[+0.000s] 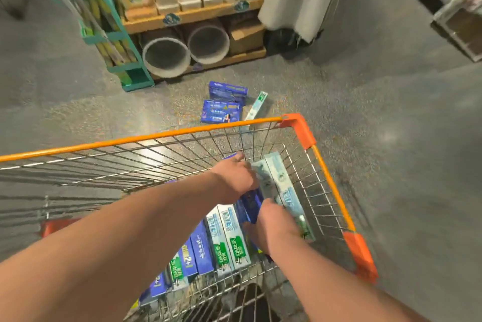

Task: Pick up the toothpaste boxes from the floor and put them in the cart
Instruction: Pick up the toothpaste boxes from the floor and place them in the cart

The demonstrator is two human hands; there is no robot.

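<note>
The left hand (234,175) is lowered into the cart with its fingers curled down between a dark blue toothpaste box (251,200) and a pair of long pale green-and-white toothpaste boxes (280,183), but because of blur it cannot be told which of them is gripped. The near end of the pale pair is held by the right hand (276,225), just beside the left. A row of blue and pale boxes (221,238) is laid inside the orange-rimmed wire shopping cart (167,135), while two blue boxes (224,110) and one pale box (257,105) are left on the grey speckled floor (391,113) just beyond it.
</note>
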